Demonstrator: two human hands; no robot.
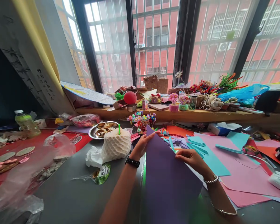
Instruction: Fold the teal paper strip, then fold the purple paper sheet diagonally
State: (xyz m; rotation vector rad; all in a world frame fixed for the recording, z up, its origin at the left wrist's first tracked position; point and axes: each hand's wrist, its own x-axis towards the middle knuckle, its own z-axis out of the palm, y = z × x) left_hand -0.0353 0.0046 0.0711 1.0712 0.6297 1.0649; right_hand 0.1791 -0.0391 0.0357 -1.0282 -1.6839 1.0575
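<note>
A large sheet of dark purple paper (168, 177) stands raised over the grey table, its top narrowing to a point. Near that tip, my left hand (143, 143) grips the left edge, fingers closed on the paper. My right hand (190, 158) pinches the slanting right edge lower down. Behind the sheet lie purple and turquoise paper pieces (198, 145), partly hidden by it. To the left of my left hand sits a white coconut in foam netting (118, 144) with a green straw, beside a crumpled tissue (93, 156).
Pink paper sheets (249, 183) and a turquoise sheet (216, 161) cover the right side. A metal bowl (91, 134) holds brown ring-shaped pieces. Clear plastic wrap (25, 186) and a bottle (26, 124) are at left. Crafts crowd the windowsill (200, 117).
</note>
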